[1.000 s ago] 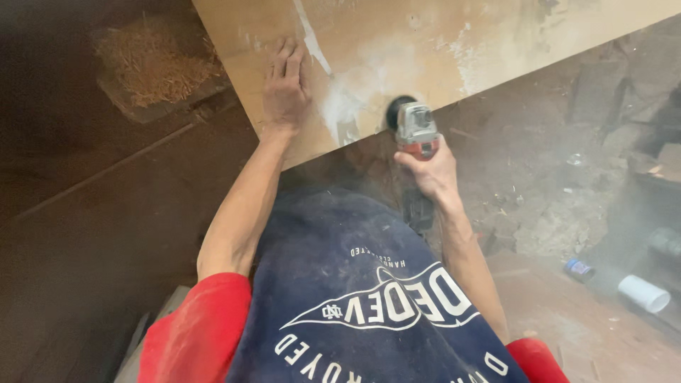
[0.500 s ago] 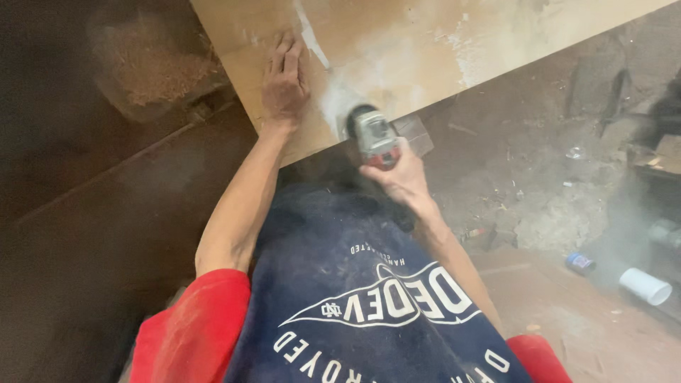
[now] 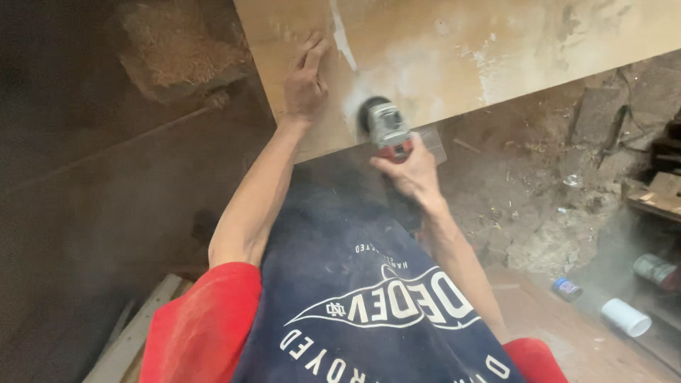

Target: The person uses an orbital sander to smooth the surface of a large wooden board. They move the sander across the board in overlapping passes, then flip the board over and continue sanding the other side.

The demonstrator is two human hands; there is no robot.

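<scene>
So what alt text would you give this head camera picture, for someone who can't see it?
Seen from above, a person's right hand holds a small grey and red power sander against the near edge of a dusty wooden board, while the left hand lies flat on the board. A white cup lies on the dirty floor.

A grey-and-red angle grinder (image 3: 386,128) sits disc-down on the dusty, white-smeared plywood board's (image 3: 496,42) near edge.

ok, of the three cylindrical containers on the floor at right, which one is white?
The white plastic cylinder lying on its side, nearest the bottom right corner. The small blue-capped container sits left of it; the grey can lies above it.
</scene>
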